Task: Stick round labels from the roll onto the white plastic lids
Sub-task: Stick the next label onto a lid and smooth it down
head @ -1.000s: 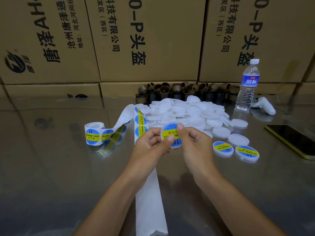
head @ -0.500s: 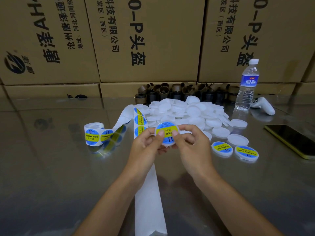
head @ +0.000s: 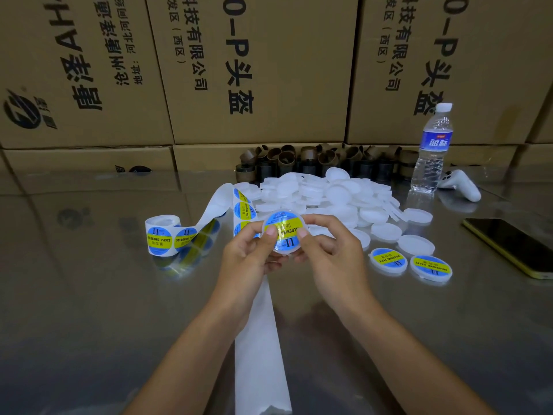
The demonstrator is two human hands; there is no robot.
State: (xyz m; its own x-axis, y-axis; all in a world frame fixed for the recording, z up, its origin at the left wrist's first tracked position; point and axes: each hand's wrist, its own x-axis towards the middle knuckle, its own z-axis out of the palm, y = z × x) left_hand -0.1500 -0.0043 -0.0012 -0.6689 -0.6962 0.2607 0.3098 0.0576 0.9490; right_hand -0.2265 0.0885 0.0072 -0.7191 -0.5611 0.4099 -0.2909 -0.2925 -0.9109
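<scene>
A white plastic lid [head: 285,233] with a blue and yellow round label on its face is held up between both hands above the table. My left hand [head: 250,256] grips its left edge, thumb pressing on the label. My right hand [head: 330,250] grips the right edge, thumb also on the label. The label roll [head: 163,235] stands at the left, its strip of labels [head: 244,209] running toward my hands. Bare backing paper [head: 260,339] trails down to the near edge. A pile of unlabelled lids [head: 329,196] lies behind. Two labelled lids [head: 388,260] [head: 431,267] lie at the right.
A water bottle [head: 432,151] and a white controller [head: 459,184] stand at the back right. A phone with a yellow edge [head: 514,245] lies at the right. Several empty brown roll cores [head: 314,161] sit against stacked cardboard boxes [head: 257,70]. The table is reflective metal [head: 89,310].
The lid has been turned in my hands and my thumbs have shifted across the label. The hands stay in about the same place.
</scene>
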